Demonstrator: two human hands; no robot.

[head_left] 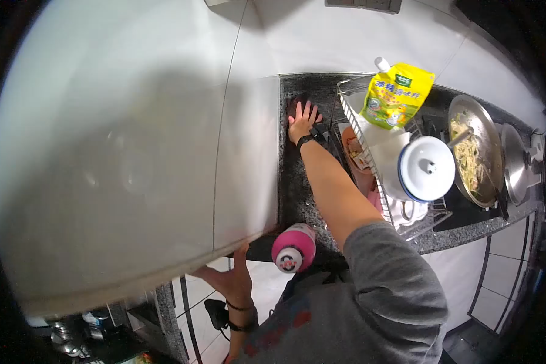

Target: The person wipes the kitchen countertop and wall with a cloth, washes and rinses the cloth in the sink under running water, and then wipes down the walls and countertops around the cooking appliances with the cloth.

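My right hand (303, 120) reaches to the back left corner of the dark speckled counter (295, 197). Its fingers are spread and lie flat over a dark patch or object whose kind I cannot make out. A black band circles that wrist. Lower down, my left hand (232, 282) is at the lower edge of the white tiled wall (164, 182), thumb apart and fingertips partly hidden at the edge. A pink bottle with a white cap (294, 247) stands at the counter's front, between the left hand and my right forearm.
Right of my arm, a wire rack (361, 142) holds a yellow seasoning pouch (400, 94) and a white lidded enamel pot (428, 167). Beyond it, a pan of noodle-like food (470, 158) sits on the stove beside a metal lid (514, 164). Pinkish items lie under the rack.
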